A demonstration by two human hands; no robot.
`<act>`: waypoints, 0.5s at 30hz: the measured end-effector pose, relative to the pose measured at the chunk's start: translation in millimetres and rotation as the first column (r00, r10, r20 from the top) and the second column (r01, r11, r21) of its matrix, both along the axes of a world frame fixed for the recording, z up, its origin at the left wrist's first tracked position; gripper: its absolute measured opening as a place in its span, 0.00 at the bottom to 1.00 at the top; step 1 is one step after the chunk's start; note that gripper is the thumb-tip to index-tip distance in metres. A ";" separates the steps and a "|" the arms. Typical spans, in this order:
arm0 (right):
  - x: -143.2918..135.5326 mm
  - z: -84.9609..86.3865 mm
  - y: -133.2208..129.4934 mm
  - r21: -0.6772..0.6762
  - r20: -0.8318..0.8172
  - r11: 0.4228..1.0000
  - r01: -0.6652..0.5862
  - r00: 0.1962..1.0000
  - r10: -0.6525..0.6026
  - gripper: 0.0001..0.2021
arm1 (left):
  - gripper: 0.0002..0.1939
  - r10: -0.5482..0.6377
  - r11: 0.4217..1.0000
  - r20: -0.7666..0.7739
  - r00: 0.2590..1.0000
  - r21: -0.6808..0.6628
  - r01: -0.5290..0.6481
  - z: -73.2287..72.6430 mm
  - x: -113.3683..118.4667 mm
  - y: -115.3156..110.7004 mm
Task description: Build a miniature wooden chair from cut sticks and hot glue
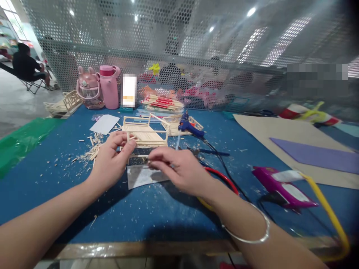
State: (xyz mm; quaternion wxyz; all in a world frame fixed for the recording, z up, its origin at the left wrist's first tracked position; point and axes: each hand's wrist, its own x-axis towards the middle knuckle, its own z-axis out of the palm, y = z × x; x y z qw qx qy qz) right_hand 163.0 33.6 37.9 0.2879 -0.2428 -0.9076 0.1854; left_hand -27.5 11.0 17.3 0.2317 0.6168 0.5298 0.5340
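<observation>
My left hand [119, 149] grips the near left corner of a small bed-shaped frame [147, 138] built from thin wooden sticks. The frame is held tilted above the table. Just below its near edge, my right hand [174, 164] has thumb and fingers pinched together. What sits between those fingertips is too small and blurred to make out. Under the right hand lies a grey-white sheet [143, 177]. A blue glue gun [190, 127] with a clear glue stick stands behind the right hand, next to another stick-built piece [174, 129].
Stick offcuts [94, 149] litter the blue table [126, 220] on the left. A pink bottle [109, 87] and a jug [90, 89] stand at the back left, near bundled sticks [162, 102]. A purple tool [283, 188], cables and a purple sheet [314, 155] lie right.
</observation>
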 end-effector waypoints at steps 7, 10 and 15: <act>-3.9 28.1 13.8 0.375 0.023 0.925 0.057 0.997 -0.070 0.08 | 0.10 0.059 0.998 -0.095 0.994 0.039 -0.055 -2.1 -4.7 3.6; -14.8 30.7 24.1 0.536 0.004 0.841 0.070 0.996 -0.085 0.10 | 0.10 0.053 0.997 -0.100 0.994 0.066 -0.047 -2.6 -6.7 5.1; -27.4 27.8 35.0 0.563 -0.053 0.823 0.078 0.997 -0.058 0.10 | 0.11 -0.160 0.987 0.138 0.977 -0.001 0.161 4.4 -3.6 0.9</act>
